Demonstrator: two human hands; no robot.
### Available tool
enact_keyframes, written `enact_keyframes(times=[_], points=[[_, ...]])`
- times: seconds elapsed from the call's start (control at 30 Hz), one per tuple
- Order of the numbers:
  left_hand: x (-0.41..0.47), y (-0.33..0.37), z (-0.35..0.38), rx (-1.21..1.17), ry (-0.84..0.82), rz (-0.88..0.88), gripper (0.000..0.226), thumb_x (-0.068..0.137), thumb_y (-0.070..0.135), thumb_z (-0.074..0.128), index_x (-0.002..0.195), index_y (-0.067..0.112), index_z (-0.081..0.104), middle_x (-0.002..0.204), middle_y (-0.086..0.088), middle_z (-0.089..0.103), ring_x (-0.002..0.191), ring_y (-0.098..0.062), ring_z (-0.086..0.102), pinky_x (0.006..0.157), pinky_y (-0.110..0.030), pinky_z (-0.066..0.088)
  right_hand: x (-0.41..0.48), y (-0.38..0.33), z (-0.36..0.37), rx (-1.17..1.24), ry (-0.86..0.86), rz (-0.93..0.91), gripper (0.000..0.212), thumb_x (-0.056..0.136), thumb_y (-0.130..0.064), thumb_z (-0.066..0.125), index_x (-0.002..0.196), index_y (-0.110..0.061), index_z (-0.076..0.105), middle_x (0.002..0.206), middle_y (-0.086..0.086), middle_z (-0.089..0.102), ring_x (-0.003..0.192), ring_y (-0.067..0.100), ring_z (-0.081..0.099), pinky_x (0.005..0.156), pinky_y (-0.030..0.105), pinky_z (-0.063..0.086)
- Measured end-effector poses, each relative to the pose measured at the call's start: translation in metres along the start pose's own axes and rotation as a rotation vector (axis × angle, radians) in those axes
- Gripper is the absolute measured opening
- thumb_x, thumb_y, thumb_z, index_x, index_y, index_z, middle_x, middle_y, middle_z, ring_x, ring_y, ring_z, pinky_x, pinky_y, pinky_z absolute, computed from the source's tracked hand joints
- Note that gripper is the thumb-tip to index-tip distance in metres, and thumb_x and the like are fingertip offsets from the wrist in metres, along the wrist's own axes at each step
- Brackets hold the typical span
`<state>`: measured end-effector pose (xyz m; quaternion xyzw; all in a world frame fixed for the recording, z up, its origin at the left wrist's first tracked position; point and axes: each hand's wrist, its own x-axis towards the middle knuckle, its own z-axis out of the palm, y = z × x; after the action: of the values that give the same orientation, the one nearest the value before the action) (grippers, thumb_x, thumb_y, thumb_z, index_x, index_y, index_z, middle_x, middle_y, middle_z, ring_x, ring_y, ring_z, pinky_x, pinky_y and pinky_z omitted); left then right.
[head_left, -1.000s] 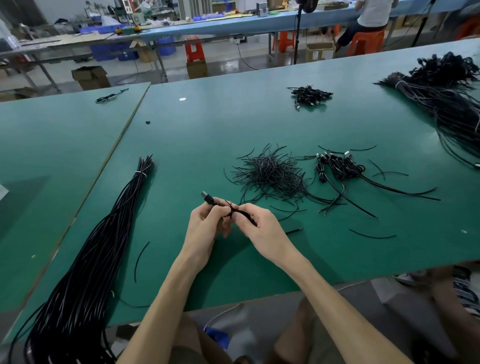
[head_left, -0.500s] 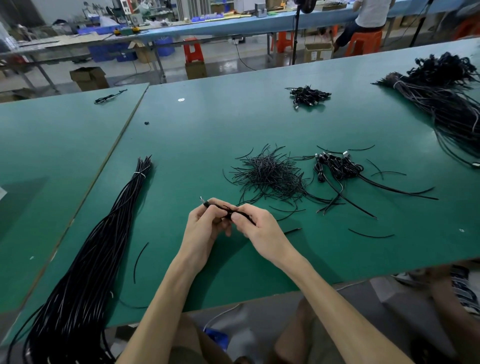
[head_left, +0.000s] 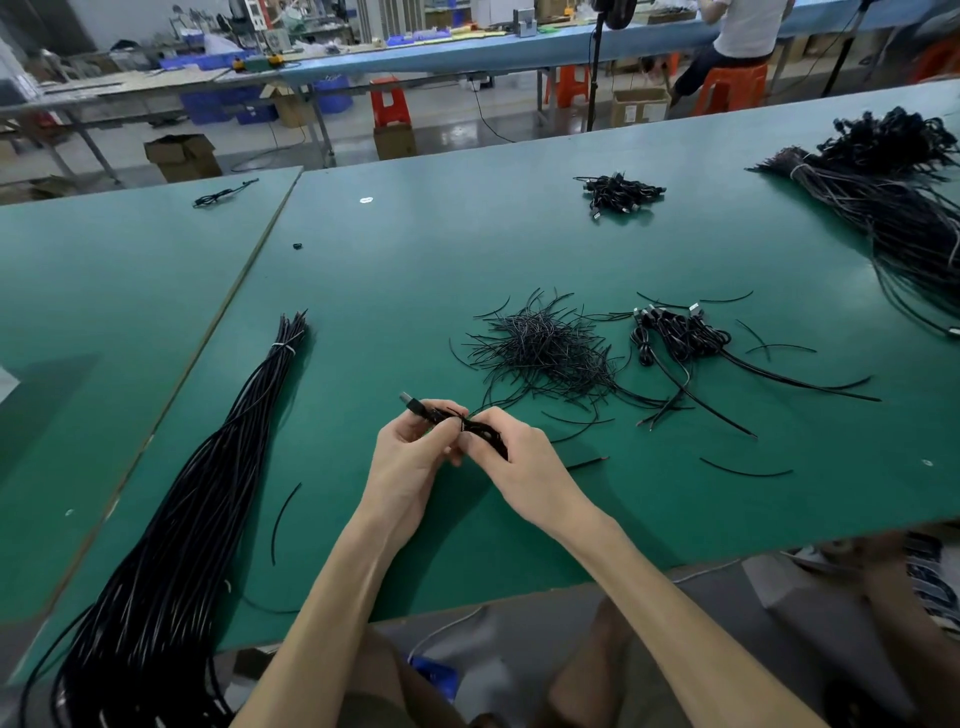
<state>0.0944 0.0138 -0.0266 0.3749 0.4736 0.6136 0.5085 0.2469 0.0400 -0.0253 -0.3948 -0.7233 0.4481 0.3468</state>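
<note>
A coiled black cable with a plug sticking out to the upper left sits between my two hands, just above the green table. My left hand grips its plug end with curled fingers. My right hand pinches the other end of the coil, where a thin black tie wraps it. Beyond my hands lies a loose heap of short black ties. To the right of that heap lie tied cables with plugs.
A long bundle of black cables runs down the left and over the table's front edge. Another big bundle lies far right, a small pile of coiled cables further back. Stray ties dot the table. A person sits at a distant bench.
The plug end has dipped and turned slightly in my left hand as my right fingers work the tie round the coil. Both hands stay in the same spot.
</note>
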Motion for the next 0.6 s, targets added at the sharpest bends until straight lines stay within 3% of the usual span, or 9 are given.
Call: enact_keyframes(times=[0.23, 0.37, 0.43, 0.5, 0.6], points=[[0.001, 0.003, -0.002, -0.011, -0.07, 0.003, 0.009, 0.086, 0.015, 0.07, 0.09, 0.01, 0.074, 0.084, -0.006, 0.065, 0.068, -0.014, 0.053, 0.061, -0.023, 0.047, -0.002, -0.001, 0.0, 0.062, 0.036, -0.017, 0.019, 0.106, -0.028, 0.054, 0.091, -0.024, 0.063, 0.063, -0.02, 0.058, 0.053, 0.003, 0.04, 0.054, 0.016, 0.034], [0.001, 0.006, -0.004, -0.015, -0.123, -0.009, 0.042, 0.089, 0.044, 0.075, 0.105, 0.005, 0.076, 0.086, -0.009, 0.06, 0.074, -0.016, 0.052, 0.067, -0.026, 0.046, -0.001, -0.001, -0.003, 0.084, 0.062, 0.002, 0.021, 0.106, -0.03, 0.054, 0.095, -0.017, 0.066, 0.069, -0.008, 0.058, 0.057, 0.004, 0.039, 0.055, 0.021, 0.033], [0.002, 0.008, -0.003, 0.042, -0.105, 0.009, 0.055, 0.09, 0.058, 0.069, 0.107, 0.006, 0.076, 0.089, -0.008, 0.067, 0.078, -0.016, 0.057, 0.067, -0.026, 0.048, -0.001, -0.001, -0.004, 0.079, 0.063, -0.001, 0.022, 0.106, -0.031, 0.054, 0.097, -0.016, 0.068, 0.071, -0.002, 0.06, 0.058, 0.006, 0.039, 0.055, 0.023, 0.032], [0.004, 0.012, -0.004, 0.104, -0.034, 0.033, 0.052, 0.093, 0.061, 0.063, 0.099, 0.011, 0.078, 0.093, -0.009, 0.072, 0.082, -0.018, 0.063, 0.067, -0.028, 0.051, -0.001, -0.001, -0.005, 0.067, 0.061, -0.009, 0.022, 0.106, -0.03, 0.054, 0.098, -0.014, 0.067, 0.064, -0.009, 0.051, 0.055, 0.004, 0.036, 0.053, 0.021, 0.03], [0.006, 0.021, -0.009, 0.264, 0.094, 0.136, 0.036, 0.101, 0.047, 0.056, 0.092, 0.02, 0.077, 0.097, -0.002, 0.075, 0.087, -0.017, 0.067, 0.066, -0.029, 0.055, -0.002, 0.0, -0.004, 0.073, 0.054, -0.012, 0.022, 0.106, -0.031, 0.054, 0.094, -0.015, 0.062, 0.061, -0.013, 0.042, 0.054, 0.005, 0.033, 0.052, 0.021, 0.03]])
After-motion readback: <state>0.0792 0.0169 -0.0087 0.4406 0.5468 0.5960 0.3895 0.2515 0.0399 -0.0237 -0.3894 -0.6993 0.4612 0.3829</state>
